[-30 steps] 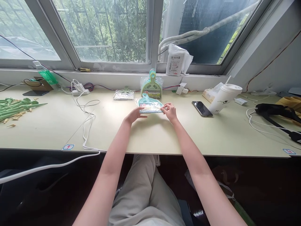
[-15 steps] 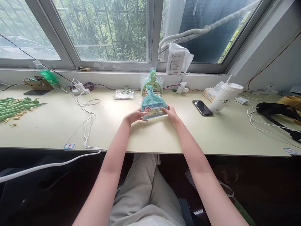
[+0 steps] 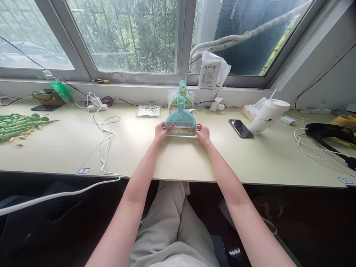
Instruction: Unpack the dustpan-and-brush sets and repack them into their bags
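Observation:
Between my hands a turquoise mini dustpan and brush set (image 3: 181, 120) stands upright on the table, its looped handle up and a printed label across its front. My left hand (image 3: 161, 131) grips its left edge, and my right hand (image 3: 203, 132) grips the right edge, fingers partly behind it. Right behind it, a row of similar wrapped dustpan sets (image 3: 182, 89) in green and turquoise leans near the windowsill, partly hidden. Left of these, another set in shiny clear wrapping (image 3: 148, 111) lies flat.
White cables (image 3: 104, 148) trail over the table's left part beside a pile of green pointed sticks (image 3: 22, 124). On the right are a phone (image 3: 240, 128), a white lidded cup (image 3: 268, 116) and a black strap (image 3: 328, 137). A wrapped box (image 3: 210, 75) sits on the sill.
The turquoise dustpan set was tilted and has been turned straight upright. My left hand has moved up along its side; my right hand has shifted slightly lower at the right edge.

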A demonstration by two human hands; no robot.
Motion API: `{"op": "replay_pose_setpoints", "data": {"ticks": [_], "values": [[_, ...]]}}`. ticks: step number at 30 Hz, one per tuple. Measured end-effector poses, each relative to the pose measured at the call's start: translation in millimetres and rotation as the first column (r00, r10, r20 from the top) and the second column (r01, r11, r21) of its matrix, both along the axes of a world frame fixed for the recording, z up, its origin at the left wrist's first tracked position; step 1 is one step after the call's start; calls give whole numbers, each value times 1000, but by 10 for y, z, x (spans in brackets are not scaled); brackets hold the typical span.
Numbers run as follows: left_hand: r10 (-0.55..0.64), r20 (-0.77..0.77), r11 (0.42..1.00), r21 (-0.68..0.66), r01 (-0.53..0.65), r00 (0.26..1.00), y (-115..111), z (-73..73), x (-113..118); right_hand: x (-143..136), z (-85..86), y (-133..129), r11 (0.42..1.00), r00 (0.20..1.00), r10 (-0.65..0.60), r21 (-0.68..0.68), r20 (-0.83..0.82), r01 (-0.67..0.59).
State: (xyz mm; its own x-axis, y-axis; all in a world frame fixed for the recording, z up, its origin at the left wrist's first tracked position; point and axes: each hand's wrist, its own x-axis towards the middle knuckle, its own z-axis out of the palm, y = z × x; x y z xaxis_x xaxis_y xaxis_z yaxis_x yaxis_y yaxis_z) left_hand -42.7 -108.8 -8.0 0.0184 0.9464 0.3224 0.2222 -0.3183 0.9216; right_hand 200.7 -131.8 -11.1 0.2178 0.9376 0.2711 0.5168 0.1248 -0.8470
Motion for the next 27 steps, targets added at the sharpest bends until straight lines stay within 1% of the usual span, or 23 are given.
{"op": "replay_pose_setpoints", "data": {"ticks": [2,5,8,11,15,18,21,23,25,27], "values": [[101,-121,994,53,-95,988,-12,11,-2,-39,7,-21,999,995,-37,8,98,36],[237,-300,971,90,-219,924,-7,24,15,-104,0,11,997,980,-76,33,182,71],[298,-387,954,91,-285,873,89,26,32,-162,-17,140,995,956,-92,63,278,78],[304,-407,952,117,-281,861,260,39,36,-206,-19,335,992,916,-111,90,386,82],[295,-431,955,99,-280,853,540,61,55,-247,3,607,988,867,-149,107,476,111],[328,-427,944,173,-280,843,789,49,96,-276,-5,788,986,858,-168,104,486,134],[357,-416,929,253,-270,837,1055,6,156,-296,-44,966,981,848,-184,150,497,125],[325,-411,940,237,-244,852,1222,-35,203,-300,-72,1096,980,855,-192,143,482,139],[273,-403,959,190,-212,874,1370,-75,249,-294,-92,1236,979,868,-204,100,452,177],[254,-391,964,174,-200,885,1489,-107,288,-285,-107,1376,977,874,-212,70,438,202]]}}
